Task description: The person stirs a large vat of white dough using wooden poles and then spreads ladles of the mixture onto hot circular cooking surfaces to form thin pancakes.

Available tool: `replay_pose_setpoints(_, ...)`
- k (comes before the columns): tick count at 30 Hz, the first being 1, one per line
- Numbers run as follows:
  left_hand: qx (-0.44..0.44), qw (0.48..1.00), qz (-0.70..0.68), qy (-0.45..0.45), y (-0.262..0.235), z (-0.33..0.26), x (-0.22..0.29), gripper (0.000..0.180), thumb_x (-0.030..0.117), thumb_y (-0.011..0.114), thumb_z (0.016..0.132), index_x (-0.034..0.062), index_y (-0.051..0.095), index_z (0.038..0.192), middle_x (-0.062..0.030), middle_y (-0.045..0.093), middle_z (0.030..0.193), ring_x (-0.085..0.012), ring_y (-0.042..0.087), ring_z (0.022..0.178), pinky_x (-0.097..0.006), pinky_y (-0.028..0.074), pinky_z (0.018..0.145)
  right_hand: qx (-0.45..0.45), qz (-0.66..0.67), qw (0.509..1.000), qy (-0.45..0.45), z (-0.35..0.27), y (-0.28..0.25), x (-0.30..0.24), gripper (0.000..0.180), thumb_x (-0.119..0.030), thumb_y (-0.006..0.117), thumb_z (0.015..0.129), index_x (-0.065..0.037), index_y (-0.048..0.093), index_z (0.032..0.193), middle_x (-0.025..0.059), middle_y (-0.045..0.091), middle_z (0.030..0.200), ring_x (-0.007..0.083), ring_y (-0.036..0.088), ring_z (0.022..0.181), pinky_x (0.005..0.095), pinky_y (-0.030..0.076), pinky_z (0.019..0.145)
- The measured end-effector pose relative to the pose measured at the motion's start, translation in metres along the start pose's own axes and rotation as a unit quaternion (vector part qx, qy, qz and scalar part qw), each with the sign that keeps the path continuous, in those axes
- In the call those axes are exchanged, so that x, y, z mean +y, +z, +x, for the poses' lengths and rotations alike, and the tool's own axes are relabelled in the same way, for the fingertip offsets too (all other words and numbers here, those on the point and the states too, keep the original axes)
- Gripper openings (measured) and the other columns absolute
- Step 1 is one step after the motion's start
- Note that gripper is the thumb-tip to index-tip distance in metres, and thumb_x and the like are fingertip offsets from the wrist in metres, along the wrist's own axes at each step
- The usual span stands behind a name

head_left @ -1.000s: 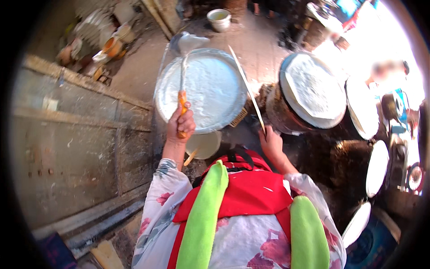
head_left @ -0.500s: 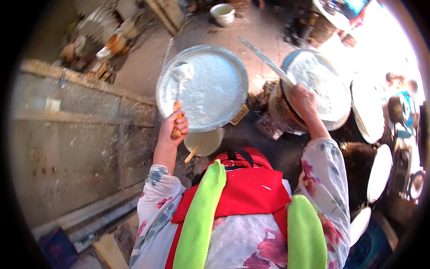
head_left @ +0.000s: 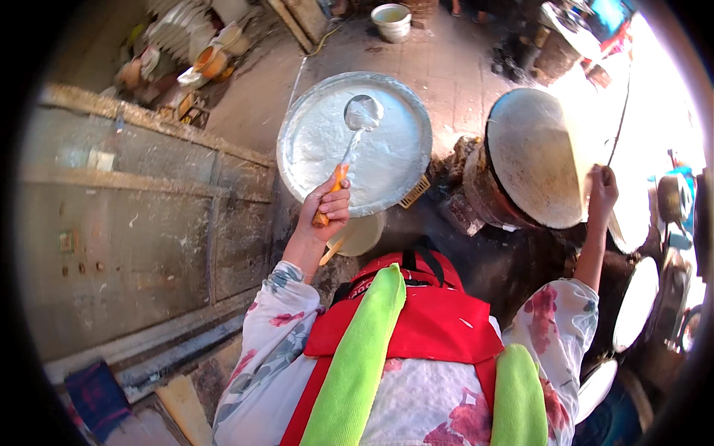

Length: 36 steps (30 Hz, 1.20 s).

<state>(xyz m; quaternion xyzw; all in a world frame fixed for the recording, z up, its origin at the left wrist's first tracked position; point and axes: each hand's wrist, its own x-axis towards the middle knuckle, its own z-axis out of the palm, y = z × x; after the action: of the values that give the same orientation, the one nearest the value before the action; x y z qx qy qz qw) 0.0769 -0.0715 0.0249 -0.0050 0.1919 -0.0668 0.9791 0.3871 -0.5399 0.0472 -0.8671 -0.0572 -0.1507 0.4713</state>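
Note:
My left hand [head_left: 327, 206] is closed round the orange wooden handle of a ladle [head_left: 363, 113]. The ladle's bowl hangs over a wide round basin [head_left: 288, 123] of white batter [head_left: 316, 152]. At the right, my right hand [head_left: 603, 187] is closed beside a round, pale griddle [head_left: 528, 160]. A long thin stick [head_left: 623, 119] rises from it, a narrow dark line against the glare. Whether anything hangs from the stick is lost in the brightness. The griddle's surface looks bare, part sunlit and part shaded.
A bucket [head_left: 366, 234] with a wooden handle sticking out stands below the basin. Glass-panelled cabinetry [head_left: 141, 201] lines the left. Ahead is a white bucket [head_left: 391, 24]. Round pale lids or pans [head_left: 636, 305] stand at the right, near strong light.
My right hand has moved right, off the griddle, taking the long flat stick with it. The white layer on the griddle is gone. The ladle has shifted toward the basin's middle.

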Motion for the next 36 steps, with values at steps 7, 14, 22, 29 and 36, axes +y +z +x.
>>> replay_pose_setpoints(7, 0.064, 0.966, 0.235, -0.088, 0.023, 0.002, -0.014, 0.022, 0.024, 0.04, 0.099, 0.0023, 0.046, 0.101, 0.0051, 0.037, 0.055, -0.0044, 0.039, 0.038, -0.021, 0.035, 0.037, 0.209, 0.153, 0.959, 0.114, -0.105, -0.162, -0.046, 0.022, -0.022, 0.065, 0.085, -0.002, 0.063, 0.095, -0.0035, 0.057, 0.072, 0.0048, 0.05, 0.056, 0.0195, 0.038, 0.048)
replay_pose_setpoints(14, 0.019, 0.955, 0.174, -0.241, -0.021, -0.007, 0.004, 0.026, 0.024, 0.039, 0.099, 0.0004, 0.048, 0.106, 0.0027, 0.04, 0.058, -0.0069, 0.04, 0.039, -0.023, 0.035, 0.038, 0.232, 0.062, 0.926, 0.291, -0.291, -0.205, -0.106, 0.03, -0.021, 0.061, 0.084, 0.004, 0.061, 0.102, 0.0066, 0.063, 0.084, 0.013, 0.059, 0.07, 0.0267, 0.048, 0.064)
replay_pose_setpoints(22, -0.028, 0.895, 0.185, -0.405, -0.052, 0.008, -0.005, 0.03, 0.023, 0.035, 0.101, -0.0042, 0.046, 0.104, -0.0002, 0.043, 0.062, -0.0075, 0.043, 0.046, -0.023, 0.036, 0.044, 0.423, -0.026, 0.826, 0.373, -0.534, -0.238, -0.157, 0.024, -0.02, 0.063, 0.079, 0.003, 0.064, 0.087, 0.0026, 0.061, 0.072, 0.011, 0.054, 0.065, 0.0268, 0.044, 0.061)
replay_pose_setpoints(29, 0.016, 0.906, 0.26, -0.334, -0.066, 0.023, -0.024, 0.027, 0.02, 0.037, 0.1, -0.005, 0.046, 0.1, -0.0005, 0.042, 0.061, -0.0071, 0.043, 0.046, -0.021, 0.037, 0.046, 0.737, 0.0, 0.649, 0.189, -0.771, -0.304, -0.271, 0.033, -0.019, 0.064, 0.08, 0.004, 0.059, 0.104, 0.0076, 0.064, 0.089, 0.0181, 0.062, 0.078, 0.0291, 0.05, 0.067)
replay_pose_setpoints(36, -0.027, 0.911, 0.215, -0.352, -0.084, 0.024, -0.03, 0.02, 0.013, 0.036, 0.099, -0.0053, 0.043, 0.099, -0.0005, 0.039, 0.063, -0.0081, 0.042, 0.051, -0.021, 0.039, 0.05, 0.888, 0.086, 0.391, 0.225, -0.992, -0.253, -0.222, 0.019, -0.016, 0.06, 0.081, -0.004, 0.053, 0.094, 0.0042, 0.055, 0.076, 0.0144, 0.051, 0.051, 0.0276, 0.042, 0.041)
